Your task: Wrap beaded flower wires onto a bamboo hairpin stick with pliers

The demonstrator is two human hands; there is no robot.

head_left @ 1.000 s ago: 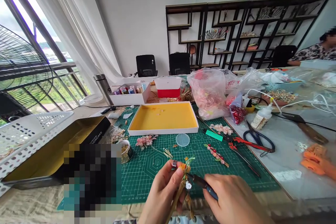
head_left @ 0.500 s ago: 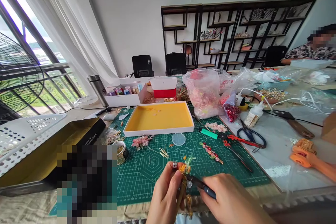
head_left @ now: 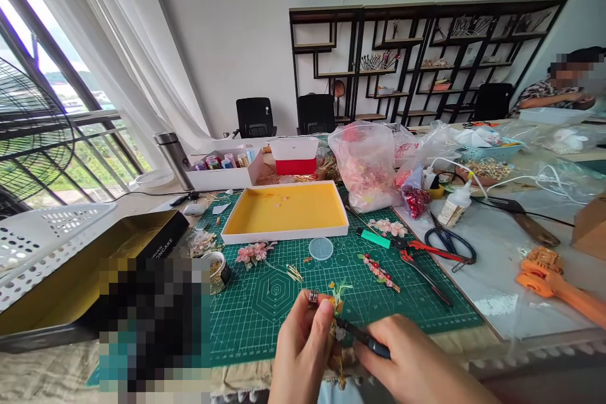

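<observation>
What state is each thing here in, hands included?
Left hand, pinching floral ornament
Right hand, gripping dark-handled tool
Yellow-lined box, open
Black mooncake box, open
Small tub, open
Thermos, standing, lid on
White bottle, standing
Fan, unclear whether running
Curtain, drawn aside

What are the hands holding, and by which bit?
The left hand pinches an orange-and-green flower sprig near its blossoms; the right hand grips a slim black-and-blue tool by its handle.

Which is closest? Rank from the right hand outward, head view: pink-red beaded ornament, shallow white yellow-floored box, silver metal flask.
1. Beaded ornament, just ahead of the right hand
2. Yellow-floored box, farther ahead, leftward
3. Metal flask, far left
</observation>
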